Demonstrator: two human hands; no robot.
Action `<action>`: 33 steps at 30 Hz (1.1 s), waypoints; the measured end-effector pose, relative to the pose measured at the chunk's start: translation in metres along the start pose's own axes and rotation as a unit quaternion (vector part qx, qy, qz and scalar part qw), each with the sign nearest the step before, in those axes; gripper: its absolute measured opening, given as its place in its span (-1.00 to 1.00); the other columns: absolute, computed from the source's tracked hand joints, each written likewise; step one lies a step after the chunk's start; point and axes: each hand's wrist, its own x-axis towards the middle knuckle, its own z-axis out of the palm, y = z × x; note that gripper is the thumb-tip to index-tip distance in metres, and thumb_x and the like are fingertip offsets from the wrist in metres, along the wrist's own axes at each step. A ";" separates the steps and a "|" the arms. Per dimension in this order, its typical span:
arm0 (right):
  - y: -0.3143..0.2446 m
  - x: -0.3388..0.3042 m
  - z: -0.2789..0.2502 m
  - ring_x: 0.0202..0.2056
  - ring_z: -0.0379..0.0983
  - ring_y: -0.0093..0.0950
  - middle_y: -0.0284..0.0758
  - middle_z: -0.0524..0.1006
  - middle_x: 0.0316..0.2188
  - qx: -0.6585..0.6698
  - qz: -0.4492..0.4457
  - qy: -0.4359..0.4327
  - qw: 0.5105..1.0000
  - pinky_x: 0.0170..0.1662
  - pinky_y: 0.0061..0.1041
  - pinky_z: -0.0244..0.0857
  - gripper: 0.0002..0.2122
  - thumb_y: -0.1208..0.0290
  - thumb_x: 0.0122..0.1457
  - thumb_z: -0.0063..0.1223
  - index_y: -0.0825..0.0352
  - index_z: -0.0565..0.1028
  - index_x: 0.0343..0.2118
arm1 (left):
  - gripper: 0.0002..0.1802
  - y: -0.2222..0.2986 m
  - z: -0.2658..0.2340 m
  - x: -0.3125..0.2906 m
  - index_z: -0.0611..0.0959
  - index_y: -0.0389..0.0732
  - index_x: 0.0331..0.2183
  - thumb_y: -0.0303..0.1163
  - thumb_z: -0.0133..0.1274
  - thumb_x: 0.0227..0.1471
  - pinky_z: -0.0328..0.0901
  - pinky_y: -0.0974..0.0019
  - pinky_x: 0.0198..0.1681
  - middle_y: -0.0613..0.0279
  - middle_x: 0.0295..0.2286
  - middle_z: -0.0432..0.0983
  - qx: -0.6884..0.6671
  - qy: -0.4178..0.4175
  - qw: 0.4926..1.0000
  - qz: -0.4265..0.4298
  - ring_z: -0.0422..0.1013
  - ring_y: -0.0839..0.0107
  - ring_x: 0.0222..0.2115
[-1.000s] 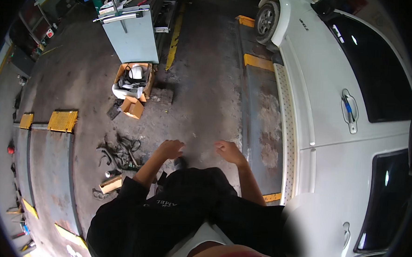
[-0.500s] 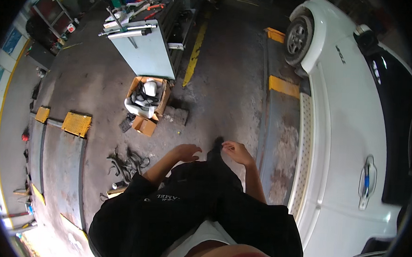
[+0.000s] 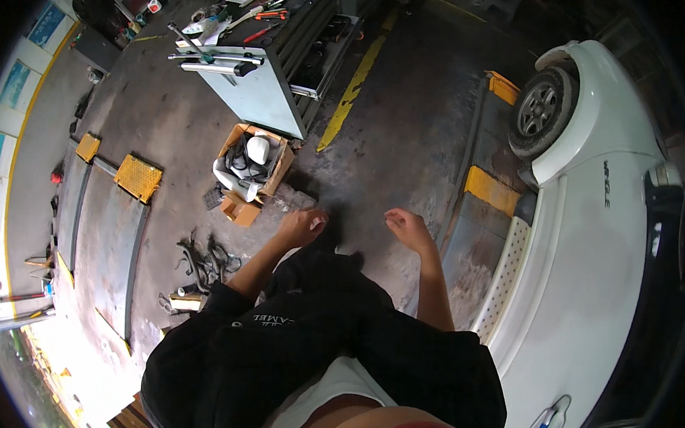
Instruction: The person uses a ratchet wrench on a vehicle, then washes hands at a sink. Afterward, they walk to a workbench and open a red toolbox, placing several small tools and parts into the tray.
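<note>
My left hand hangs in the air in front of my body, fingers loosely bent, with nothing seen in it. Level with it on the other side, my right hand is also raised, its fingers half curled and nothing visible between them. Neither hand touches anything. Nearest to the left hand, on the floor, are an open cardboard box holding white and black parts and a smaller brown box. Several dark hoses lie by my left forearm.
A white vehicle with a perforated side step stands at the right, beside a lift ramp. Ahead is a workbench strewn with tools, its light panel facing me. Another ramp with yellow plates lies left.
The view has shifted forward and turned: the vehicle's front wheel, box and workbench sit differently in the picture. Both hands have risen and moved apart, and the left fingers have curled more.
</note>
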 end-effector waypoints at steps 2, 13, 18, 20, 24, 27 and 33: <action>0.009 0.025 -0.011 -0.14 0.60 -0.35 -0.17 0.65 -0.22 0.046 0.034 -0.005 0.998 -0.09 -0.40 0.44 -0.73 0.32 0.24 0.13 0.35 0.56 -0.08 | -0.77 -0.008 -0.005 0.033 0.66 -0.10 -0.18 -0.33 0.13 0.08 0.46 0.18 -0.26 0.19 -0.34 0.64 -0.050 -0.021 0.998 -0.024 0.58 0.24 -0.35; -0.024 0.214 -0.088 -0.18 0.61 -0.35 -0.14 0.65 -0.23 -0.010 0.070 0.043 0.997 -0.09 -0.39 0.46 -0.72 0.29 0.25 0.11 0.39 0.57 -0.10 | -0.73 -0.056 -0.059 0.294 0.63 -0.18 -0.14 -0.35 0.12 0.09 0.44 0.12 -0.17 0.06 -0.23 0.59 -0.044 -0.100 0.990 0.092 0.55 0.09 -0.23; -0.036 0.293 -0.131 -0.23 0.61 -0.33 -0.14 0.65 -0.29 -0.032 0.066 0.103 0.992 -0.13 -0.39 0.46 -0.76 0.31 0.25 0.10 0.37 0.59 -0.15 | -0.72 -0.037 -0.106 0.406 0.62 -0.16 -0.11 -0.39 0.12 0.09 0.42 0.11 -0.09 0.10 -0.21 0.60 0.021 -0.152 0.976 0.153 0.54 0.13 -0.17; -0.033 0.315 -0.148 -0.24 0.61 -0.32 -0.14 0.65 -0.31 -0.053 0.075 0.116 0.989 -0.13 -0.38 0.46 -0.77 0.33 0.24 0.11 0.38 0.59 -0.16 | -0.72 -0.030 -0.116 0.443 0.62 -0.15 -0.11 -0.40 0.13 0.09 0.41 0.11 -0.07 0.11 -0.20 0.60 0.039 -0.163 0.973 0.158 0.53 0.13 -0.16; 0.002 0.349 -0.183 -0.26 0.60 -0.31 -0.14 0.64 -0.29 -0.023 0.080 0.115 0.990 -0.13 -0.37 0.46 -0.79 0.36 0.23 0.09 0.37 0.60 -0.18 | -0.71 -0.019 -0.115 0.524 0.63 -0.12 -0.11 -0.38 0.14 0.08 0.40 0.10 -0.06 0.12 -0.18 0.59 0.005 -0.163 0.970 0.178 0.52 0.12 -0.14; 0.021 0.386 -0.227 -0.25 0.60 -0.30 -0.14 0.64 -0.27 -0.015 0.095 0.122 0.988 -0.12 -0.37 0.46 -0.79 0.37 0.23 0.08 0.37 0.60 -0.18 | -0.70 -0.011 -0.108 0.579 0.63 -0.10 -0.09 -0.37 0.14 0.09 0.40 0.11 -0.06 0.11 -0.18 0.59 0.002 -0.175 0.972 0.160 0.52 0.12 -0.14; 0.076 0.485 -0.347 -0.27 0.60 -0.32 -0.14 0.65 -0.30 -0.045 0.076 0.117 0.989 -0.16 -0.38 0.46 -0.78 0.36 0.22 0.08 0.37 0.60 -0.17 | -0.73 0.040 -0.118 0.700 0.65 -0.08 -0.14 -0.34 0.10 0.08 0.42 0.07 -0.11 0.12 -0.22 0.61 -0.007 -0.193 0.977 0.087 0.53 0.08 -0.16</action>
